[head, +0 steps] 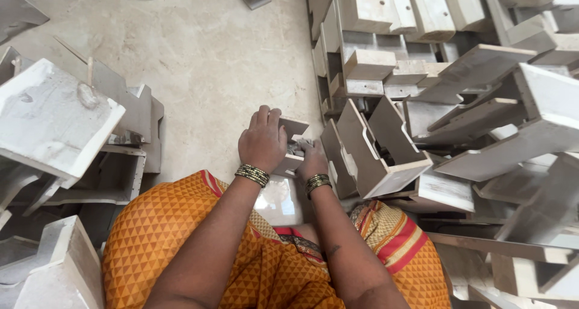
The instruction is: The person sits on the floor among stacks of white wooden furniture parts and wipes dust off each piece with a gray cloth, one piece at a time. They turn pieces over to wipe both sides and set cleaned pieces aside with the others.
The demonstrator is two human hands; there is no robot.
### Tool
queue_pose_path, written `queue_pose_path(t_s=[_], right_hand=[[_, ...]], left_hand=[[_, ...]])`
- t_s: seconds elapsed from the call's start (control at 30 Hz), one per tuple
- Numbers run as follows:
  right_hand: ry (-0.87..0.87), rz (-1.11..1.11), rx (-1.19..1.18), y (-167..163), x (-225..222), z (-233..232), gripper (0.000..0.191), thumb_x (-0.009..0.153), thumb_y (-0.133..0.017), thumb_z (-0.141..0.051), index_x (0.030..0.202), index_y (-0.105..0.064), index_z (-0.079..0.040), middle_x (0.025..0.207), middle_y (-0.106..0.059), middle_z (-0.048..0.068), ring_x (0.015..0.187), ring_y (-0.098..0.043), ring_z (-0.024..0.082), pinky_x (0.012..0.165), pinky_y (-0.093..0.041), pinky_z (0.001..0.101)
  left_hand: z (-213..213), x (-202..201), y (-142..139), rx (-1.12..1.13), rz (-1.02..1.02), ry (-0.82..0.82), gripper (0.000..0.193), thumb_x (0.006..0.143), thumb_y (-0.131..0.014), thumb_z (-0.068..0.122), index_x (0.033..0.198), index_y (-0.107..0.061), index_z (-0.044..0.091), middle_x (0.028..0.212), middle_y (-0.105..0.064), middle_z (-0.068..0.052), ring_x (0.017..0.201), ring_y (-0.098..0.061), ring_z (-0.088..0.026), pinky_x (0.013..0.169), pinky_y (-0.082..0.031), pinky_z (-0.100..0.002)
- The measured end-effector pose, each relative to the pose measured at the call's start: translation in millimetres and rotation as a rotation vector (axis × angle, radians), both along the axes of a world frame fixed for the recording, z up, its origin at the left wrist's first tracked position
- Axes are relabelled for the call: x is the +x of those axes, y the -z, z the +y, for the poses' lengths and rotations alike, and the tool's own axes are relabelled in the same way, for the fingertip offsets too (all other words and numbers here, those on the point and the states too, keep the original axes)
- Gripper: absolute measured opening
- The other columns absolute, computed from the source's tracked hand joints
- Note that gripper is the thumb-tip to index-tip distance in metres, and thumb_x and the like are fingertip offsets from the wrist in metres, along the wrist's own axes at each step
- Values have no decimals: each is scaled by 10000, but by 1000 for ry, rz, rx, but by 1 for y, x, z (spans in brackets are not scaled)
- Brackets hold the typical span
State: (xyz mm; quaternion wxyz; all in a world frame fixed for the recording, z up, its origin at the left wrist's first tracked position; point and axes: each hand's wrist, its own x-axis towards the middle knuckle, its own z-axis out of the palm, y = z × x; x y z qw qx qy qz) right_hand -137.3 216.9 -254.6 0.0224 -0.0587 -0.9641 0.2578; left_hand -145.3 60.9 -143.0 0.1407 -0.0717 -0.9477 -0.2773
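Note:
My left hand (262,140) rests over the top of a small pale wooden piece (294,128) that stands on the stone floor in front of my knees. My right hand (312,159) grips the same piece from its right side, fingers curled around its lower edge. Both wrists wear dark beaded bangles. The part of the piece under my palms is hidden. I sit on the floor in an orange patterned garment (181,236).
A large heap of pale cut wooden parts (458,92) fills the right side, the nearest slotted one (374,152) leaning just beside my right hand. More white-dusted wooden assemblies (54,128) stand at the left. Beige stone floor (205,50) lies ahead.

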Motion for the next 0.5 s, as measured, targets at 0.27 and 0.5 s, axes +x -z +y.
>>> queue_pose_path(t_s=[0.27,0.5], right_hand=[[21,-217,55,2,17,22,267,838,-724,-216,1102,-761,-199,1168,-660,158,1049,-676,358,941,-540,445],[95,224,-134,-33,30,37,216,844,-712,-131,1059,-735,-135,1112,-686,130,1028,-682,350,917,-548,439]], left_hand=[[0,6,5,-78,-42,-47,389,900,-639,292,1237,-568,110,1224,-523,-105,1170,-553,-271,755,-549,-470],[-12,14,5,-145,-165,-146,441,909,-649,421,1222,-568,120,1225,-513,-99,1144,-515,-298,817,-503,-533]])
